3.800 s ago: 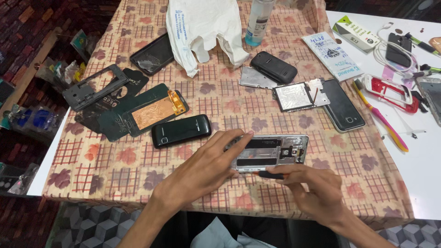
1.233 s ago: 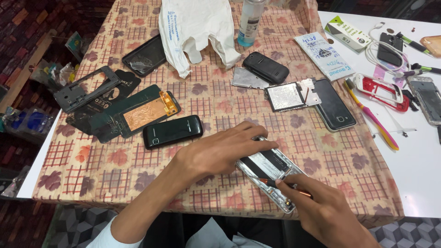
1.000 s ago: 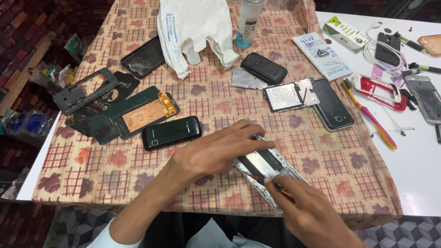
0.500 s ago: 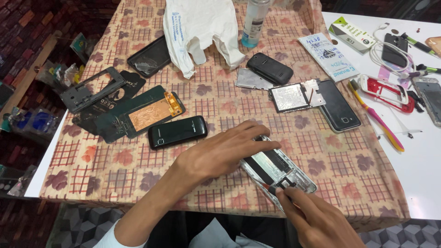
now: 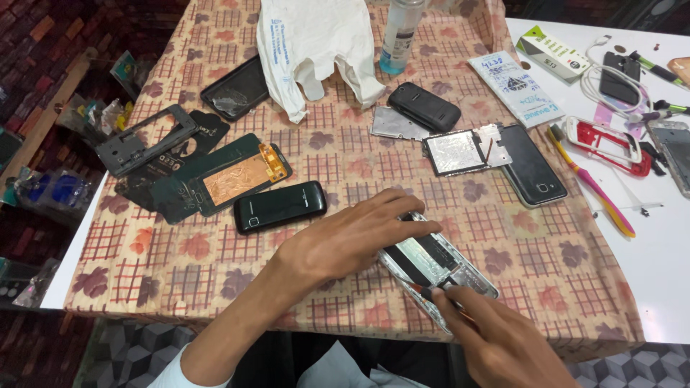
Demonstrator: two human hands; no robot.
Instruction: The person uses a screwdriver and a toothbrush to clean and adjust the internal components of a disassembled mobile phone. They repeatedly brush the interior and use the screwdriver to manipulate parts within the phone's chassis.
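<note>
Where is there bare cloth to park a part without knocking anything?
Free: the near-left of the checked leaf-print tablecloth, below the black bar phone, and the near-right cloth below the black slab phone. Crowded: the far left around the copper-backed phone panel, and the white tabletop at right. Both hands, left and right, occupy the opened silver phone.

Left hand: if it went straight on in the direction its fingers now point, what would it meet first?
The left hand, pressing the opened silver phone frame, points right and slightly away. It would probably first meet the flat black smartphone on the patterned tablecloth; depth is uncertain.
</note>
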